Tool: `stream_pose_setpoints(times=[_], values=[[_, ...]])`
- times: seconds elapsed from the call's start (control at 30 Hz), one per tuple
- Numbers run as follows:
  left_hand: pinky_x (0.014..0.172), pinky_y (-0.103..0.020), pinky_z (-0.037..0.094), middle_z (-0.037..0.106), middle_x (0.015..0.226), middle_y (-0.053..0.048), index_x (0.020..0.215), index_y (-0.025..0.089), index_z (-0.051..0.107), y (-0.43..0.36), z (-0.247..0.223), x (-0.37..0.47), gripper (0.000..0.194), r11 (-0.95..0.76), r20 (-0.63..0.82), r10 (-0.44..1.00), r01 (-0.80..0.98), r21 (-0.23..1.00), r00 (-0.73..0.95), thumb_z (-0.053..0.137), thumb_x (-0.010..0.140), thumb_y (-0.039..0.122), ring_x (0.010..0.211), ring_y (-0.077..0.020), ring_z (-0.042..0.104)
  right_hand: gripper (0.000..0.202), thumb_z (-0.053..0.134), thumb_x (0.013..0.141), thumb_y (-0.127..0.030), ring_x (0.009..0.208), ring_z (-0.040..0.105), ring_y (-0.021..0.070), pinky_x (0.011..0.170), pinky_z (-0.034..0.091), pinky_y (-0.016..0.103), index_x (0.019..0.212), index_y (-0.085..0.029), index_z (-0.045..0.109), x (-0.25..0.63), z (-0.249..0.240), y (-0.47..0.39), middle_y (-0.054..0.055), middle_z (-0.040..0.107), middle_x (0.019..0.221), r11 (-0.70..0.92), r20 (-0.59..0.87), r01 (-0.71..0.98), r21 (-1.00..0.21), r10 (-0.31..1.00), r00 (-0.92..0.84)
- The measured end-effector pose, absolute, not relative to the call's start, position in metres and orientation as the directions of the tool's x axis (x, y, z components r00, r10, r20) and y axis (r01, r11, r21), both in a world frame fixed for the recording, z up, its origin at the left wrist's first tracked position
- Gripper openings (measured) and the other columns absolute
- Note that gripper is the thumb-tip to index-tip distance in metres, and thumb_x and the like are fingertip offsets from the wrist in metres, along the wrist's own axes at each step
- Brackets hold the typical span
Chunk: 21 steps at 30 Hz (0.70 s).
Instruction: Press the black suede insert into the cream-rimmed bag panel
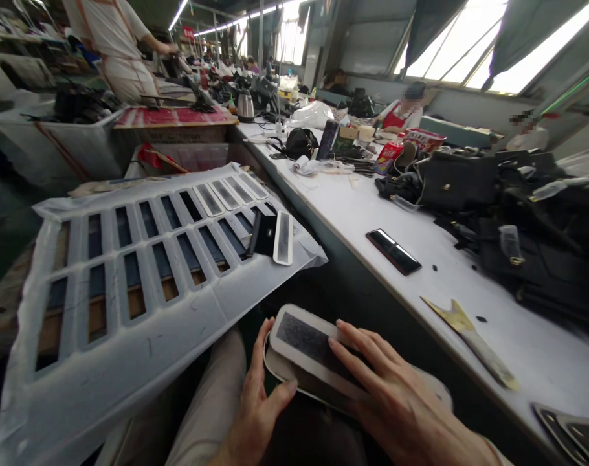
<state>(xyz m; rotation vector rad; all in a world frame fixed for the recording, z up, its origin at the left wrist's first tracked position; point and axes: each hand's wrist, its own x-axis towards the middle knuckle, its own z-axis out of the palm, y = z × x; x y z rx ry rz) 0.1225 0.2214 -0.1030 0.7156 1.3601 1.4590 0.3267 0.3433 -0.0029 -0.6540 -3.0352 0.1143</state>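
Observation:
My left hand (260, 395) is closed round the left end of a long beige panel with rounded corners (287, 367), thumb on its near edge and fingers along the far side. On top of this panel lies a white-bordered strip with a dark grey middle (301, 336). My right hand (386, 382) is closed over that strip, two fingertips on its face and far border. Its thumb is mostly hidden. The panel's right end (437, 388) shows beyond my right hand. Both pieces are held low, between the white sheet and the table edge.
At left lies a translucent white sheet (178, 343) with rows of rectangular cutouts. Similar strips (283, 238) and a small black piece (264, 234) rest on it. The white table (343, 213) carries a phone (393, 251), a yellowish forked tool (469, 340) and black bags (469, 184). Co-workers are farther back.

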Motion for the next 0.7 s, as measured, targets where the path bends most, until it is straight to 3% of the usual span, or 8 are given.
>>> stream_pose_setpoints(times=[0.1, 0.2, 0.3, 0.4, 0.6, 0.7], values=[[0.124, -0.044, 0.009, 0.018, 0.164, -0.002, 0.155, 0.030, 0.018, 0.220, -0.103, 0.122, 0.082, 0.106, -0.190, 0.917, -0.246, 0.964, -0.352, 0.062, 0.086, 0.032, 0.151, -0.0266, 0.012, 0.069, 0.055, 0.084, -0.013, 0.137, 0.043, 0.0317, 0.106, 0.051, 0.047, 0.151, -0.018, 0.037, 0.334, -0.006, 0.345, 0.015, 0.039, 0.154, 0.924, -0.009, 0.374, -0.072, 0.375, -0.927], [0.124, -0.043, 0.010, 0.020, 0.164, -0.001, 0.154, 0.032, 0.021, 0.221, -0.102, 0.122, 0.079, 0.106, -0.176, 0.915, -0.205, 0.973, -0.363, 0.062, 0.087, 0.033, 0.151, -0.0261, 0.014, 0.064, 0.053, 0.088, -0.012, 0.138, 0.039, 0.0331, 0.107, 0.050, 0.051, 0.150, -0.017, 0.038, 0.339, -0.011, 0.352, 0.015, 0.035, 0.155, 0.887, 0.074, 0.457, -0.067, 0.461, -0.884], [0.124, -0.044, 0.011, 0.019, 0.164, -0.003, 0.155, 0.030, 0.017, 0.222, -0.101, 0.123, 0.081, 0.107, -0.189, 0.912, -0.233, 0.967, -0.365, 0.062, 0.087, 0.035, 0.151, -0.0268, 0.014, 0.063, 0.051, 0.088, -0.008, 0.140, 0.035, 0.0327, 0.109, 0.047, 0.051, 0.149, -0.017, 0.038, 0.336, -0.013, 0.355, 0.015, 0.032, 0.156, 0.861, 0.149, 0.490, -0.136, 0.506, -0.849], [0.124, -0.045, 0.009, 0.016, 0.165, -0.003, 0.155, 0.028, 0.015, 0.222, -0.100, 0.124, 0.084, 0.112, -0.201, 0.910, -0.250, 0.962, -0.363, 0.062, 0.086, 0.035, 0.151, -0.0271, 0.011, 0.066, 0.053, 0.086, -0.007, 0.139, 0.035, 0.0306, 0.110, 0.048, 0.046, 0.149, -0.018, 0.037, 0.332, -0.015, 0.352, 0.014, 0.032, 0.156, 0.872, 0.096, 0.441, -0.212, 0.468, -0.878], [0.124, -0.044, 0.004, 0.014, 0.165, 0.001, 0.155, 0.033, 0.016, 0.219, -0.103, 0.123, 0.078, 0.130, -0.187, 0.918, -0.181, 0.975, -0.349, 0.059, 0.090, 0.035, 0.151, -0.0241, 0.008, 0.060, 0.056, 0.086, -0.007, 0.133, 0.041, 0.0352, 0.103, 0.051, 0.053, 0.144, -0.013, 0.043, 0.338, -0.022, 0.345, 0.021, 0.038, 0.151, 0.868, 0.142, 0.483, -0.116, 0.496, -0.857], [0.125, -0.041, 0.007, 0.015, 0.164, 0.002, 0.154, 0.035, 0.016, 0.218, -0.104, 0.122, 0.076, 0.128, -0.182, 0.918, -0.171, 0.977, -0.353, 0.059, 0.091, 0.037, 0.151, -0.0227, 0.012, 0.069, 0.058, 0.080, -0.003, 0.132, 0.043, 0.0299, 0.107, 0.049, 0.046, 0.145, -0.019, 0.043, 0.335, -0.012, 0.342, 0.014, 0.041, 0.151, 0.890, 0.019, 0.395, -0.227, 0.410, -0.912]])
